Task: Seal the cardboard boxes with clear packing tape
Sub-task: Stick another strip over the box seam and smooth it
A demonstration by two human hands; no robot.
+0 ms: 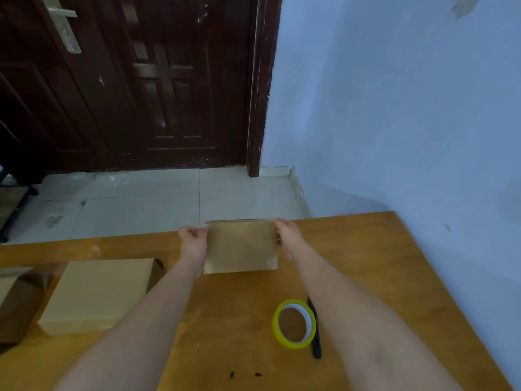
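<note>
A small brown cardboard box (241, 246) stands near the far edge of the wooden table (394, 277). My left hand (194, 240) grips its left side and my right hand (287, 234) grips its right side, fingers curled over the edges. A roll of tape (294, 323) with a yellow-green rim lies flat on the table, close to my right forearm. A black pen-like tool (315, 334) lies just right of the roll, partly hidden by that arm.
A larger pale cardboard box (95, 294) lies flat at the left, with another darker box (17, 303) beyond it at the frame's left edge. A blue wall runs along the table's right side. Tiled floor and a dark door lie past the far edge.
</note>
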